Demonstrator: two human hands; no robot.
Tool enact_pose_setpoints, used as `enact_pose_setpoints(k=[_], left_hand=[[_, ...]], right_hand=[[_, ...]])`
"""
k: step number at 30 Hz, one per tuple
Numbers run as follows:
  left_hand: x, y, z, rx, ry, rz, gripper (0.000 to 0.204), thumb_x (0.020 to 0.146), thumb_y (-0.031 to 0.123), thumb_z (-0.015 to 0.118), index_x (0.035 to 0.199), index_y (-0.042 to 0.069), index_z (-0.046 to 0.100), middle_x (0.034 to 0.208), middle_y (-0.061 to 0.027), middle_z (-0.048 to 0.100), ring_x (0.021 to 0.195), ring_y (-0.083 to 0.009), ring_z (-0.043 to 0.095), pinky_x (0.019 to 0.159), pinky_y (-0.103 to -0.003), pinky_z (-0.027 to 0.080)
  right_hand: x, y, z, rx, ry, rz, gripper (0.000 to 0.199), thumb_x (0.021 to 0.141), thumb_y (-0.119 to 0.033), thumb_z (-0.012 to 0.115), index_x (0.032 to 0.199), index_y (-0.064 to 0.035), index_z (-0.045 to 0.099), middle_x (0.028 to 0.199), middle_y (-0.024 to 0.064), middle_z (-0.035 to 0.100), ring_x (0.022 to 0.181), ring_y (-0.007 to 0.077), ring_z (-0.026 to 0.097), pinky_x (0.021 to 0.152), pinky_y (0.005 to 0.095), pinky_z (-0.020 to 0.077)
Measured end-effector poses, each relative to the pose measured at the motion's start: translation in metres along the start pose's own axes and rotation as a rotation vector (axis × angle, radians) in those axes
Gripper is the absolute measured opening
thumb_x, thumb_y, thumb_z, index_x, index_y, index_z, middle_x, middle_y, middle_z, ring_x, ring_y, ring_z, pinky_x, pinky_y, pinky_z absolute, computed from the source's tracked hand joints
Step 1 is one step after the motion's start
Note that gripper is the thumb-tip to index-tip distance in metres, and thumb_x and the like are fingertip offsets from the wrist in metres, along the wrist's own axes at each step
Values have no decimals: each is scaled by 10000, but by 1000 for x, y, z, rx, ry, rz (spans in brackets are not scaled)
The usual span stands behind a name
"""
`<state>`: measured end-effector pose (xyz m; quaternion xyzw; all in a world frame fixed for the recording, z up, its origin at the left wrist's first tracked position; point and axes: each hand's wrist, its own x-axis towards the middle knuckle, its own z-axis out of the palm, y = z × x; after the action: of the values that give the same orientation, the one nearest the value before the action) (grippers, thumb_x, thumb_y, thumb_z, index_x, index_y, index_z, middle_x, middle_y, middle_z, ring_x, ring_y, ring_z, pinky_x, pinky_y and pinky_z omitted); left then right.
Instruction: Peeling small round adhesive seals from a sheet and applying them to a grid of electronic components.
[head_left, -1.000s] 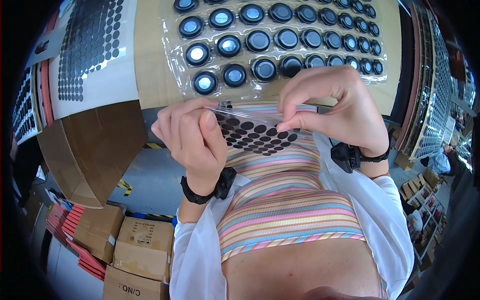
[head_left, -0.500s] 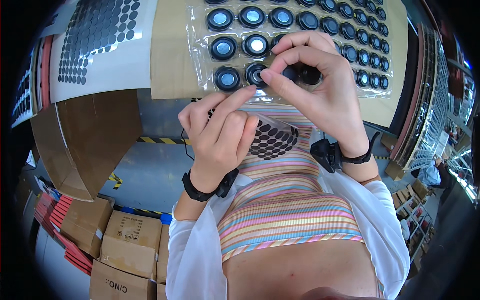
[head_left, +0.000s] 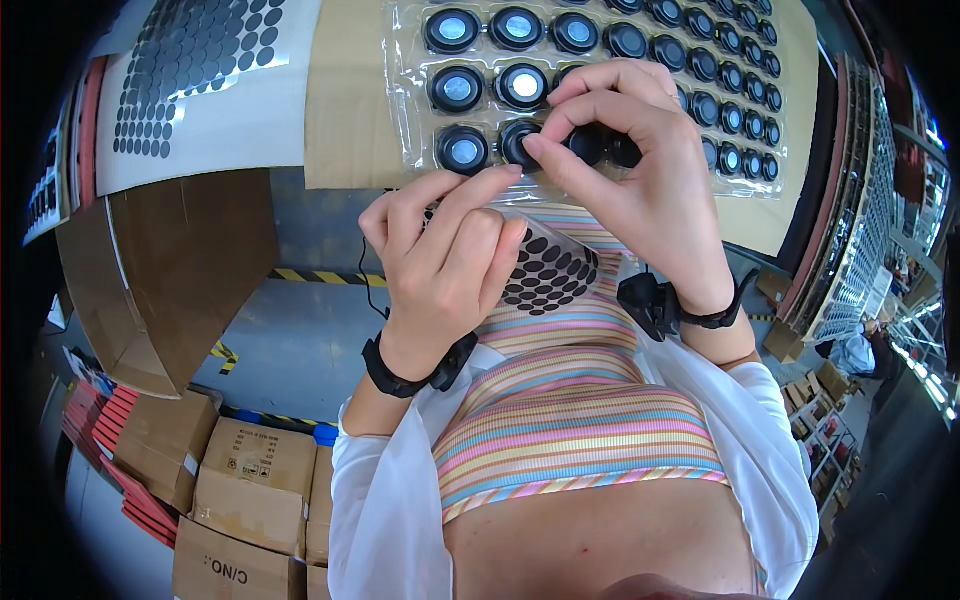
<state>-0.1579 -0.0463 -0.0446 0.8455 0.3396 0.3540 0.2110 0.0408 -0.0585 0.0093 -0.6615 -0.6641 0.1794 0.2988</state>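
My left hand (head_left: pixel 440 255) is closed on a clear sheet of black round stickers (head_left: pixel 550 275), which hangs below its fingers in front of my striped top. Its index fingertip reaches the near edge of a clear plastic tray (head_left: pixel 408 110). Black round parts sit in rows in this tray, many with pale discs in their centres. Over the near row, my right hand (head_left: pixel 645 160) is curled, thumb and index finger drawn together. The thumb tip is at a black round part (head_left: pixel 515 148), second from the left. Whatever those fingers pinch is too small or hidden to name.
Brown board (head_left: pixel 345 130) lies under the tray. To its left is a white sheet (head_left: pixel 200 150) with many dark discs. An open carton (head_left: pixel 150 290) stands below, with stacked cartons (head_left: pixel 250 480) nearer me. Racked panels (head_left: pixel 850 200) stand at the right.
The view has shifted slightly, so the tray appears a little higher and farther right. Both hands keep nearly the same pose; the part at my right thumb shows less of its pale centre.
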Motion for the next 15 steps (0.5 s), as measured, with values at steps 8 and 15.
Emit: enact_pose_setpoints(k=[8,15], left_hand=[[4,-7,-10,-50,75,-39,205,943,192,641,788,77,573,1060,-18,742,946,-240,589,899,-384,357],[3,-11,-19,-80,268,-78,252,1041,216,522,861,41,551,886,-73,701,804,-255,601,776,-374,422]], right_hand=[[1,0,-12,162,33,-16,192,791,24,761,957,-14,673,900,73,631,759,198,628,665,299,518],[-14,-1,-40,488,-445,36,187,841,-55,779,979,25,681,927,100,674,832,219,689,773,307,576]])
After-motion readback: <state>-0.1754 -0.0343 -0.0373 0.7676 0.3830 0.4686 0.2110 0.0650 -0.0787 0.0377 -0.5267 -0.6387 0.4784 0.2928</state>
